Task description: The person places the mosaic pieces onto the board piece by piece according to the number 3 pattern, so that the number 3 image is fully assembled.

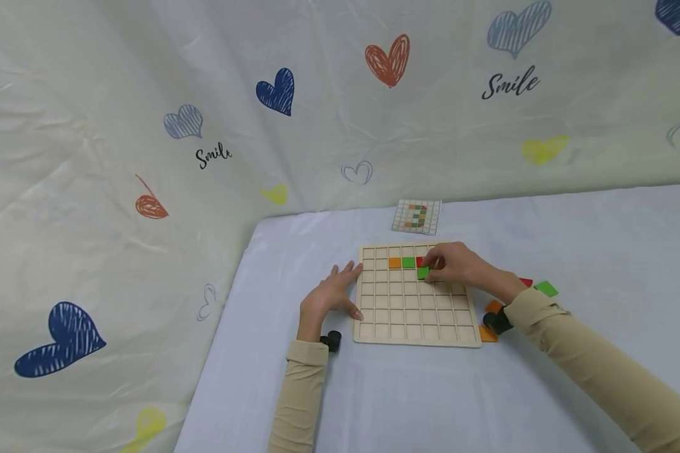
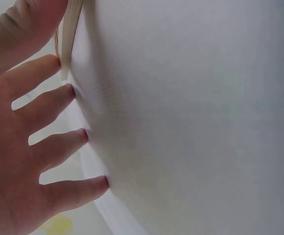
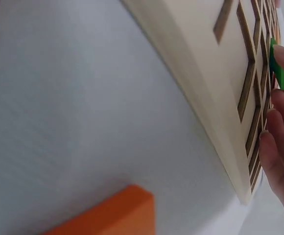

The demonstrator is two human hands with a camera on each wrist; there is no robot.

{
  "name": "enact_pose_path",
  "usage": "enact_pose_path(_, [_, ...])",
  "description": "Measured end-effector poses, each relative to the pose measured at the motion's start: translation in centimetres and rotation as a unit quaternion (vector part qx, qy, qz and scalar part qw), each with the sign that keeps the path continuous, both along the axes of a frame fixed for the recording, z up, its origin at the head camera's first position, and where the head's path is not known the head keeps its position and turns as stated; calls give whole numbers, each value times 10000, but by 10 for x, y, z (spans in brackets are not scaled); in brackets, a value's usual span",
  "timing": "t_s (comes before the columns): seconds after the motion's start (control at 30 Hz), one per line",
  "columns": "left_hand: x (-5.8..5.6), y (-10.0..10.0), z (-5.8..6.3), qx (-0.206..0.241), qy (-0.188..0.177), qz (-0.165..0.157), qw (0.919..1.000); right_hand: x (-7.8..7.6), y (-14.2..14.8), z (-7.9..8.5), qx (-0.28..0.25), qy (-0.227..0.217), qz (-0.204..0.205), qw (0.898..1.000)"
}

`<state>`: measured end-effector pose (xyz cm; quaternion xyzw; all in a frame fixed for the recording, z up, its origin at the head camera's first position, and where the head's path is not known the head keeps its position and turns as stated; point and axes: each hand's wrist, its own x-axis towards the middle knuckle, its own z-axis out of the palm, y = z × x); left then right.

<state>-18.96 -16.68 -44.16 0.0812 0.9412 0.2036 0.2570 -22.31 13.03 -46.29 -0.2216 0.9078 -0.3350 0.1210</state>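
A wooden grid board [image 1: 405, 302] lies flat on the table. My left hand [image 1: 330, 294] is beside its left edge, fingers spread, with thumb and index finger touching the rim; the left wrist view shows the fingertips reaching down to the cloth. Over the upper part of the board, my right hand [image 1: 456, 263] pinches a green tile [image 3: 277, 66] between thumb and finger, just below a red tile [image 1: 420, 262] that the fingers partly cover. An orange tile [image 1: 395, 263] and another green tile [image 1: 408, 262] sit in cells to the left of the red one.
Behind the board lies a pattern card [image 1: 417, 216] with a coloured grid. Loose tiles lie to the right, among them a green tile [image 1: 546, 289] and an orange tile [image 1: 488, 334], some partly under my right wrist. A cloth [image 1: 328, 94] with printed hearts hangs behind the table.
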Motion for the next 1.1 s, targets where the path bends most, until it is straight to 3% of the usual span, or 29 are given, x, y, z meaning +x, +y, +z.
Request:
enact_pose_path(0.4, [0,1,-1,-27,57,-31,10000,4,-2,-2,349,571,185,9976])
enact_pose_path(1.1, [1,2,1,-89,108,-71,9999,23,25,15,-161,391,255,9988])
